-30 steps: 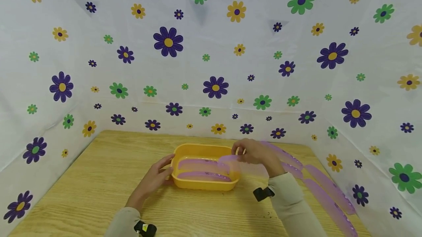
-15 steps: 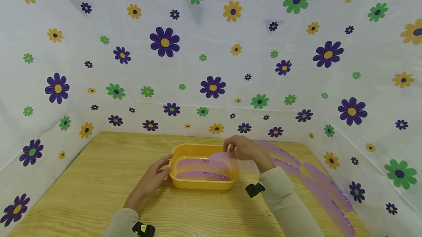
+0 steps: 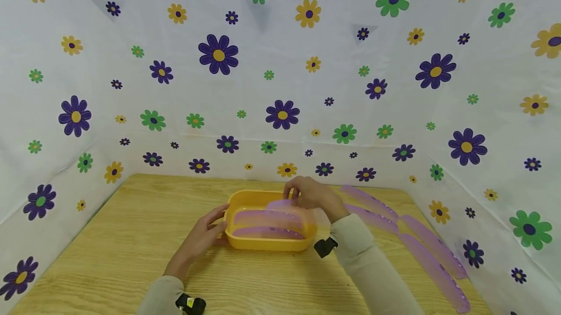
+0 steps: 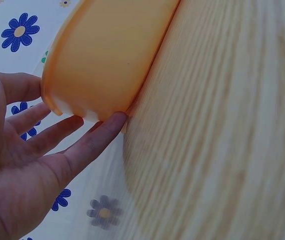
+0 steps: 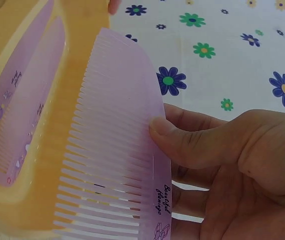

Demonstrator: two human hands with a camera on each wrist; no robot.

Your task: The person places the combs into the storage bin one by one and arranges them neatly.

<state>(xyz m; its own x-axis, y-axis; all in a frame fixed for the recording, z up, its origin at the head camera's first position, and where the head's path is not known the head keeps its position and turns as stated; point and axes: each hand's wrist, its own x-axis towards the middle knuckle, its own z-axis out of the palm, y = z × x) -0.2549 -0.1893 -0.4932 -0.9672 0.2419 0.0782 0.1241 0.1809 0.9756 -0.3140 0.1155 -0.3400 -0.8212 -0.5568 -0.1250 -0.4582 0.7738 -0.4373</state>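
Observation:
A purple translucent comb (image 5: 117, 100) is pinched between the thumb and fingers of my right hand (image 3: 311, 193), its teeth facing away from the palm. The hand holds it over the right part of a yellow plastic tub (image 3: 263, 244). Inside the tub lie two more purple combs, the nearer comb (image 3: 250, 233) and the farther comb (image 3: 247, 217), side by side. My left hand (image 3: 203, 234) rests on the tub's left end. In the left wrist view its fingertips (image 4: 117, 119) touch the outer wall and rim, the fingers extended rather than wrapped round.
Several purple combs lie on the wooden table (image 3: 131, 237) at the right, including one comb (image 3: 436, 273) near the right edge and another comb (image 3: 372, 218) behind the right forearm. A white flower-print sheet (image 3: 245, 86) stands around the back and sides.
My right hand has carried its comb leftward, further over the tub. The left hand keeps its place at the tub's left end. The view has shifted slightly.

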